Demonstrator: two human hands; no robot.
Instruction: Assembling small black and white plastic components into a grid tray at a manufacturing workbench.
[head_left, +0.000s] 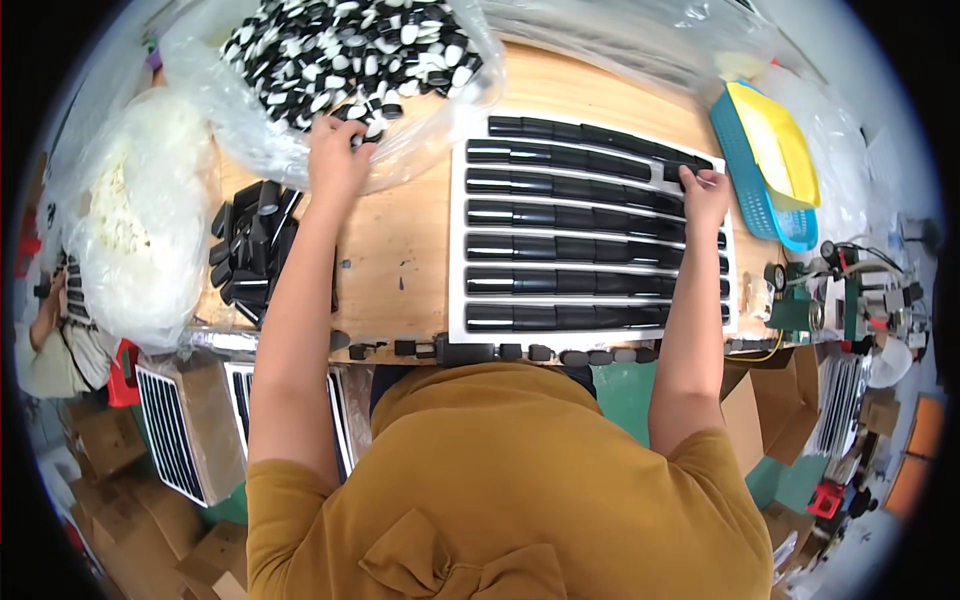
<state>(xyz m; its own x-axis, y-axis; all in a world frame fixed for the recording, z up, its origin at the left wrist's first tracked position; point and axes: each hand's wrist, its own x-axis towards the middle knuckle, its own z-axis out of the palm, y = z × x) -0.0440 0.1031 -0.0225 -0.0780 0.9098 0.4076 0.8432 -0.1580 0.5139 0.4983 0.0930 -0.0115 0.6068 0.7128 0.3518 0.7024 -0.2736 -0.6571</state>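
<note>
My left hand [338,155] reaches into a clear plastic bag [240,120] of small black and white caps [350,50], fingers closed around a few of them at the bag's mouth. My right hand [705,190] rests at the far right end of a white tray [458,240] holding several rows of long black tubes [570,250]. Its fingers pinch a black tube piece [672,172] in the second row.
A loose pile of black tubes [250,250] lies on the wooden table left of the tray. A second clear bag of white parts [130,220] sits at the far left. A blue basket with a yellow tray [770,160] stands at the right. Cardboard boxes and filled trays lie below.
</note>
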